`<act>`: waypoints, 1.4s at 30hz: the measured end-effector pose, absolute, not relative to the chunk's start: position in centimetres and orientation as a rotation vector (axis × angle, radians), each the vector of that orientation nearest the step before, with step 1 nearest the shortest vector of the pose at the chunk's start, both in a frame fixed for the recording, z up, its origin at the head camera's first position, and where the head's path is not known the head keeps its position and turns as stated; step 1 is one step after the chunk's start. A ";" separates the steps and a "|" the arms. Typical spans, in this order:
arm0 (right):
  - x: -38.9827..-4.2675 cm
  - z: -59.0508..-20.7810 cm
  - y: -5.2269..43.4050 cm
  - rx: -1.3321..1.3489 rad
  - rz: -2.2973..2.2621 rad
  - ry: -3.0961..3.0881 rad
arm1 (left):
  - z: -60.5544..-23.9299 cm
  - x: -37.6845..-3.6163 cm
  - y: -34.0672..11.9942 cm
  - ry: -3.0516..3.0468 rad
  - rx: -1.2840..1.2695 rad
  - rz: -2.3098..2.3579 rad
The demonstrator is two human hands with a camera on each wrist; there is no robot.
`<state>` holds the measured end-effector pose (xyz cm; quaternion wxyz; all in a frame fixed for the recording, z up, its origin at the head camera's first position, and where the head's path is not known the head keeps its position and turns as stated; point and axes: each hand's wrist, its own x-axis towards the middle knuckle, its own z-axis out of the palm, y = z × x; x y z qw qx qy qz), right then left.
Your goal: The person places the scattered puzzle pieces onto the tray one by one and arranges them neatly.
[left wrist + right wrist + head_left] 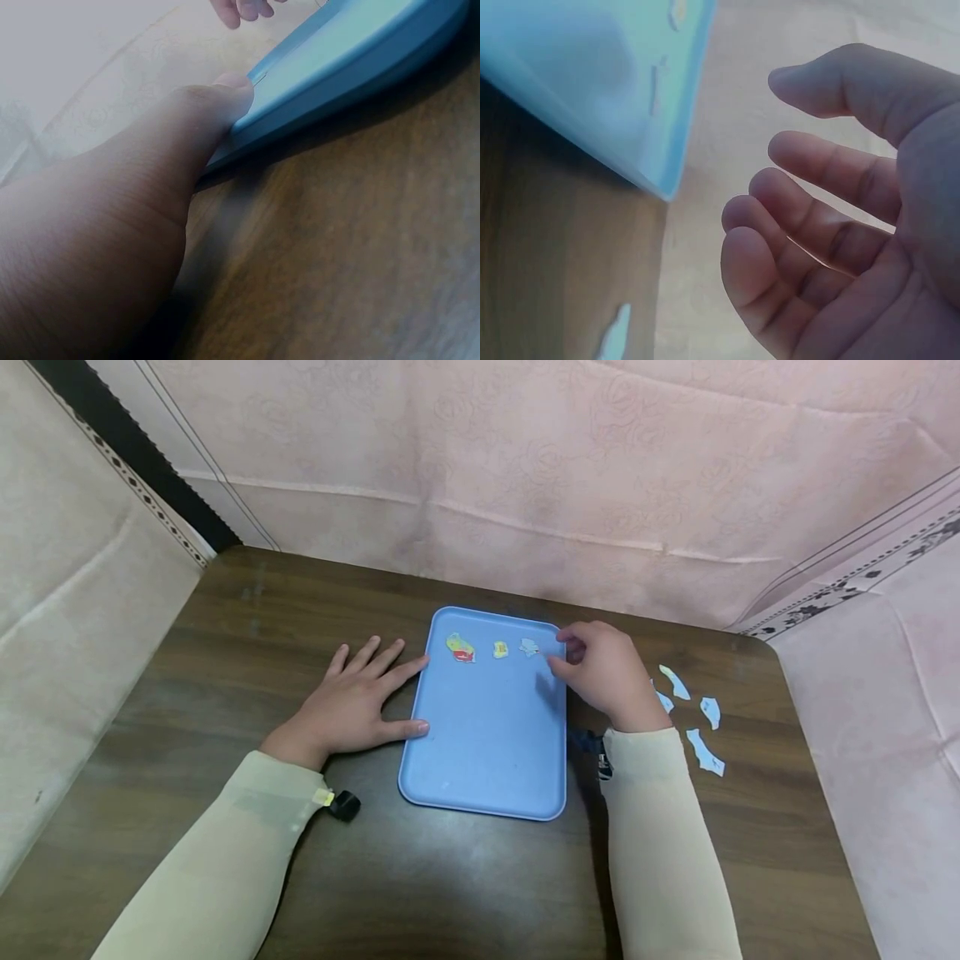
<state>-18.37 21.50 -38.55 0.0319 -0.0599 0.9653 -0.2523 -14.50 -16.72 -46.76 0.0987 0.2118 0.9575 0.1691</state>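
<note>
A blue tray (487,735) lies on the table with three cut paper pieces in a row near its far end. They are a yellow-and-red piece (461,648), a small yellow piece (500,649) and a pale blue piece (529,647). My left hand (348,710) is spread flat, its thumb and index fingertips at the tray's left rim. Over the tray's right rim hovers my right hand (611,677), close to the pale blue piece. In the right wrist view its fingers (799,199) are loosely bent, thumb apart, with nothing between them.
Several loose paper pieces lie right of the tray, among them a curved piece (675,682), a short piece (710,712) and a long piece (705,753). The brown wooden table (360,877) is bordered by pale patterned cloth (525,460) at the back and sides.
</note>
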 end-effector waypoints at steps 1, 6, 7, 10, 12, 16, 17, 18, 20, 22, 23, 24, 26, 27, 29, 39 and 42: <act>-18.1 -38.4 21.7 -0.180 -0.778 2.976 | -46.8 -14.5 -16.7 2.831 0.625 0.500; -17.3 -37.2 23.1 -0.142 -0.784 2.983 | -46.7 -14.4 -16.8 2.832 0.623 0.509; -17.2 -36.9 23.4 -0.137 -0.788 2.985 | -46.6 -14.4 -16.8 2.832 0.622 0.510; -16.9 -36.2 24.6 -0.118 -0.798 2.991 | -46.6 -14.4 -16.8 2.831 0.624 0.505; -16.7 -35.8 25.3 -0.099 -0.798 3.001 | -46.6 -14.4 -16.7 2.831 0.627 0.507; -16.5 -35.5 26.8 -0.066 -0.774 3.030 | -46.7 -14.5 -16.7 2.835 0.626 0.506; -16.5 -35.4 27.1 -0.055 -0.764 3.037 | -46.7 -14.5 -16.7 2.837 0.624 0.505; -16.5 -35.4 27.5 -0.046 -0.758 3.042 | -46.7 -14.5 -16.7 2.836 0.621 0.500; -16.5 -35.6 28.2 -0.027 -0.743 3.049 | -46.8 -14.5 -16.8 2.834 0.619 0.493; -16.6 -35.8 28.7 -0.003 -0.737 3.039 | -46.8 -14.5 -16.8 2.833 0.618 0.492; -16.7 -36.0 28.9 0.009 -0.735 3.032 | -46.9 -14.5 -16.8 2.832 0.618 0.491; -16.7 -36.2 29.1 0.020 -0.733 3.024 | -46.9 -14.5 -16.8 2.831 0.617 0.492; -16.9 -36.5 29.2 0.040 -0.738 2.998 | -46.9 -14.5 -16.8 2.831 0.618 0.492; -17.0 -36.8 29.3 0.048 -0.741 2.986 | -46.9 -14.5 -16.8 2.831 0.618 0.495; -17.3 -37.3 29.4 0.059 -0.736 2.967 | -47.0 -14.5 -16.9 2.832 0.618 0.498; -18.7 -39.8 29.5 0.086 -0.706 2.906 | -46.9 -14.6 -16.8 2.831 0.621 0.501; -18.9 -40.3 29.4 0.103 -0.703 2.884 | -46.9 -14.6 -16.8 2.831 0.621 0.501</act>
